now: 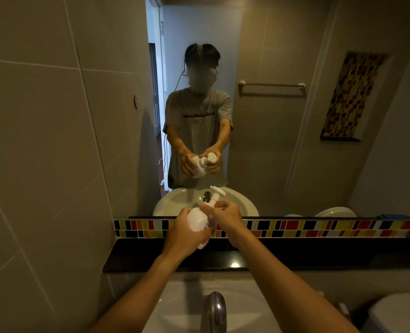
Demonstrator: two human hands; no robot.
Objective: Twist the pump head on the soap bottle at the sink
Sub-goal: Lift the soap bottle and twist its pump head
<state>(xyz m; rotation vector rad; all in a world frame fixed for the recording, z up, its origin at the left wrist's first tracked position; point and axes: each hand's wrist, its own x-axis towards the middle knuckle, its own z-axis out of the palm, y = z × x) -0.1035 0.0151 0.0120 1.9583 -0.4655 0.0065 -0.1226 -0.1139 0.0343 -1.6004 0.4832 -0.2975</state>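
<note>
The white soap bottle [197,221] is held tilted in the air above the sink [175,306], in front of the mirror [271,140] — a smooth, rounded plastic body that is probably light and a little slippery. The left hand [183,233] is wrapped around its belly, while the right hand [224,216] pinches the neck just below the pump head [217,190]. The collar looks the surest place to grip — stiff and narrow.

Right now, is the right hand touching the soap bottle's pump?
Touching. The head view shows the right hand with its fingers closed around the pump neck of the soap bottle, which the left hand holds.
</note>
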